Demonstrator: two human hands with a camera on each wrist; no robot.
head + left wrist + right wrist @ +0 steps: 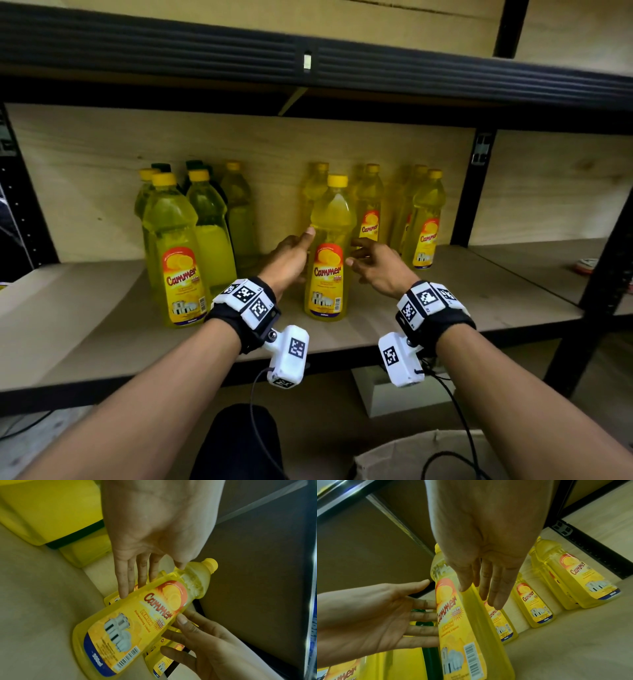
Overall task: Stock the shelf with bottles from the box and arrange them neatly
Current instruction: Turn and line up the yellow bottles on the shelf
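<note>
A yellow Cammer dish-liquid bottle with a yellow cap stands upright near the middle of the wooden shelf. My left hand lies along its left side and my right hand along its right side. Neither hand wraps it. In the left wrist view the left fingers reach straight to the edge of the bottle and the right thumb rests against it. The right wrist view shows the right fingers straight beside the bottle.
Several yellow bottles stand to the left, with dark green ones behind. More yellow bottles line the back right, near a black upright post. An open cardboard box sits on the floor below.
</note>
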